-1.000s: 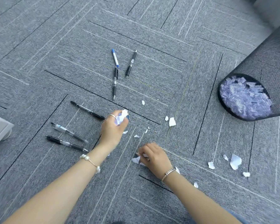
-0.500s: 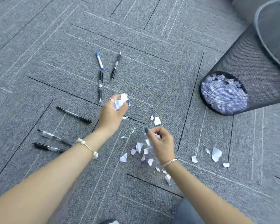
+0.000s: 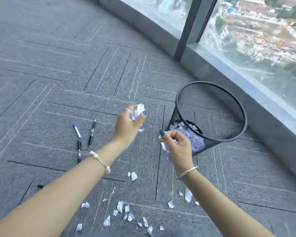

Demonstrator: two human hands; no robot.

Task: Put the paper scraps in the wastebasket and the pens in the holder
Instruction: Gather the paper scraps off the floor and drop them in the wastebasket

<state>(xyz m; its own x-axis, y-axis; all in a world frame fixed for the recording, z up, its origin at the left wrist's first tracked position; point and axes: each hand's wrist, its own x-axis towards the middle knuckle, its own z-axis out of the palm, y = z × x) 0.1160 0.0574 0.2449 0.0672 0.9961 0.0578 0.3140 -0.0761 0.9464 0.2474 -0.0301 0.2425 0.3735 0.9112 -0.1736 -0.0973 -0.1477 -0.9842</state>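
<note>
My left hand point(image 3: 129, 125) is raised above the carpet, shut on a bunch of white paper scraps point(image 3: 137, 111). My right hand point(image 3: 177, 145) is shut on more paper scraps point(image 3: 164, 144) just left of the black mesh wastebasket point(image 3: 232, 100), which stands upright with scraps inside at the bottom. Several loose scraps point(image 3: 120, 206) lie on the carpet between my forearms. A blue-capped pen point(image 3: 77, 131) and two black pens point(image 3: 92, 133) lie to the left of my left hand. No pen holder is in view.
A grey carpet with line pattern point(image 3: 58, 74) covers the floor. A low grey sill and a floor-to-ceiling window with a dark frame post point(image 3: 188, 26) run behind and to the right of the wastebasket.
Both hands lifted off the carpet with scraps and moved toward the wastebasket. The view swung up and right, so the basket's opening and the window came into sight.
</note>
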